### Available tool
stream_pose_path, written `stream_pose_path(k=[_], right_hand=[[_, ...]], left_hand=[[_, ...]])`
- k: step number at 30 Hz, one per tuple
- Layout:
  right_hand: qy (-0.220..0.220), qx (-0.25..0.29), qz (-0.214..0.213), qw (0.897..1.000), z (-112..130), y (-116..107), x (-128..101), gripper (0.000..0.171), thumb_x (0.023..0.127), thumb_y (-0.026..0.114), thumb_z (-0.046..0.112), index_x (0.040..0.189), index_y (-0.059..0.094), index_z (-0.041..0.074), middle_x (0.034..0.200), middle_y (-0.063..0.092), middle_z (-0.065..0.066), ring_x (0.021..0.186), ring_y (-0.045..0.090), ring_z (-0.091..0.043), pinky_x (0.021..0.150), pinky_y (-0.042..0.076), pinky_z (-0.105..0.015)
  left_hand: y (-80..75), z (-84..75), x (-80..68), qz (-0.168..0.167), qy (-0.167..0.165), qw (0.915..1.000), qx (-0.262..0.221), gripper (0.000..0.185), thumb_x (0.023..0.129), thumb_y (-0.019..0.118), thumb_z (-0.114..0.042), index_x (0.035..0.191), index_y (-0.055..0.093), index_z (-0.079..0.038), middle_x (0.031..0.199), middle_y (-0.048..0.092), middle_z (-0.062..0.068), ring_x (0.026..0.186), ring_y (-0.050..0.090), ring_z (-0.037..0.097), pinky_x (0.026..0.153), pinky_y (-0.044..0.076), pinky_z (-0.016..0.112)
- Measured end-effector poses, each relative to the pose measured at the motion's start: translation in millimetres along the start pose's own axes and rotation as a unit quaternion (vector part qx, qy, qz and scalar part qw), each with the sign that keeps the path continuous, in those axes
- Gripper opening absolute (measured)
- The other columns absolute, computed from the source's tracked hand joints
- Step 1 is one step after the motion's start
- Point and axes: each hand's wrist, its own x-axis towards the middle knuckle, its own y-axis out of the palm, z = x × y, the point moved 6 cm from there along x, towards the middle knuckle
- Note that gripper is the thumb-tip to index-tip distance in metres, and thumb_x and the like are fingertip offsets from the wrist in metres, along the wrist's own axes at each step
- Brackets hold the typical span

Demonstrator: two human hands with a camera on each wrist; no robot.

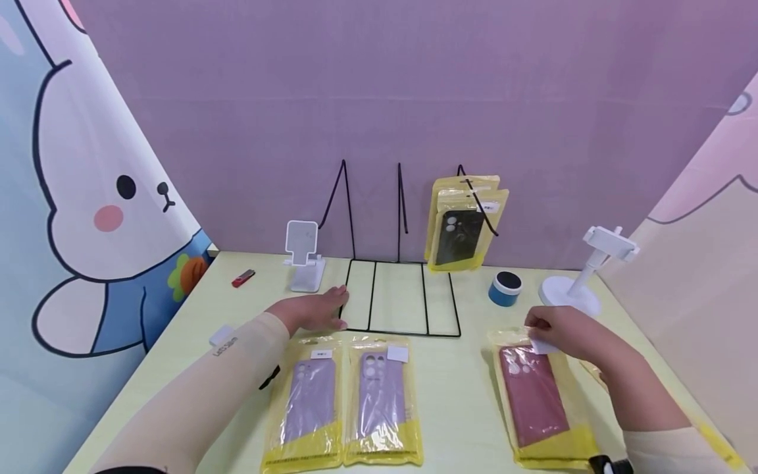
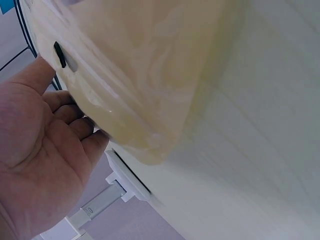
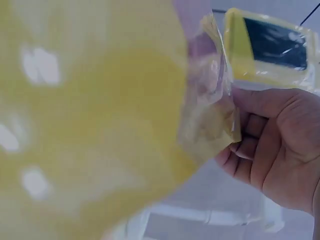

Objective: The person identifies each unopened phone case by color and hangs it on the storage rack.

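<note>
Head view: right hand (image 1: pixel 565 332) fingers pinch the yellow pouch (image 1: pixel 541 401) holding a red case; left hand (image 1: pixel 314 311) fingers lie straight.

Three flat packaged phone cases: two purple (image 1: pixel 308 401) (image 1: pixel 381 398), one red (image 1: pixel 535 398); black cases hanging in packets on the wire rack (image 1: pixel 464 224), exact number unclear; two white phone stands (image 1: pixel 304 260) (image 1: pixel 583 276); one blue tape roll (image 1: pixel 505 288); one red USB stick (image 1: pixel 243 278).
</note>
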Motion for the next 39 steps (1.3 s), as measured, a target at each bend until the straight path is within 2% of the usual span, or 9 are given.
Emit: stream_pose_path(k=[4,10,16,20,24,29,32,39], right_hand=[[-0.017,0.01,-0.027,0.999,25,-12,3,0.007,0.092,0.067,0.015,0.089,0.063,0.018,0.075,0.056,0.009,0.071,0.051,-0.01,0.063,0.047,-0.024],[-0.051,0.036,-0.069,0.996,62,-28,5,0.004,0.093,0.067,0.016,0.095,0.064,0.018,0.084,0.063,0.011,0.078,0.059,-0.007,0.069,0.054,-0.026],[-0.096,0.082,-0.106,0.986,95,-37,8,0.007,0.093,0.068,0.019,0.095,0.063,0.024,0.089,0.064,0.013,0.087,0.065,-0.009,0.071,0.055,-0.027],[-0.123,0.093,-0.129,0.979,114,-41,10,0.009,0.092,0.069,0.018,0.095,0.063,0.024,0.092,0.064,0.014,0.093,0.066,-0.009,0.074,0.056,-0.028],[-0.148,0.101,-0.15,0.972,126,-45,13,0.009,0.093,0.069,0.018,0.096,0.063,0.025,0.091,0.064,0.015,0.088,0.063,-0.005,0.072,0.054,-0.027],[-0.155,0.105,-0.162,0.969,139,-51,20,0.006,0.095,0.066,0.02,0.098,0.064,0.025,0.09,0.063,0.013,0.078,0.056,-0.008,0.068,0.05,-0.027],[-0.152,0.104,-0.176,0.967,150,-56,27,0.004,0.096,0.064,0.022,0.099,0.064,0.023,0.092,0.064,0.011,0.079,0.056,-0.009,0.068,0.05,-0.029],[-0.155,0.13,-0.226,0.953,175,-70,41,0.005,0.097,0.064,0.024,0.1,0.063,0.021,0.093,0.064,0.009,0.077,0.058,-0.011,0.064,0.049,-0.031]], left_hand=[[-1.0,-0.3,0.5,0.0,0.001,1.0,-0.003,0.084,0.099,0.051,-0.047,0.158,0.008,-0.006,0.165,-0.002,0.015,0.152,0.001,0.032,0.124,0.011,0.046],[-2.1,-0.7,2.3,0.004,-0.003,1.0,-0.001,0.085,0.099,0.05,-0.048,0.158,0.006,-0.007,0.165,-0.003,0.014,0.153,0.001,0.03,0.124,0.011,0.045],[-2.5,1.3,3.1,0.004,-0.003,1.0,-0.004,0.085,0.099,0.05,-0.047,0.158,0.006,-0.006,0.165,-0.003,0.014,0.153,0.001,0.031,0.124,0.01,0.046],[-1.8,0.7,1.9,0.004,0.0,0.9999,-0.012,0.085,0.099,0.051,-0.047,0.158,0.006,-0.006,0.165,-0.003,0.014,0.153,0.0,0.031,0.124,0.01,0.046],[-0.5,-0.7,1.4,0.003,0.005,0.9999,-0.011,0.085,0.099,0.052,-0.047,0.158,0.007,-0.005,0.165,-0.002,0.015,0.152,0.001,0.032,0.124,0.01,0.046],[-0.8,-1.2,1.0,0.001,0.005,1.0,-0.006,0.085,0.099,0.051,-0.047,0.158,0.006,-0.005,0.165,-0.001,0.015,0.152,0.002,0.032,0.124,0.01,0.046],[-1.9,-1.3,0.4,0.002,0.002,1.0,-0.005,0.084,0.099,0.051,-0.047,0.158,0.006,-0.006,0.165,-0.001,0.015,0.152,0.002,0.032,0.124,0.01,0.046],[-1.7,-1.4,-1.5,-0.003,0.009,1.0,-0.001,0.084,0.1,0.05,-0.047,0.158,0.008,-0.005,0.165,-0.001,0.015,0.152,0.003,0.032,0.124,0.011,0.047]])
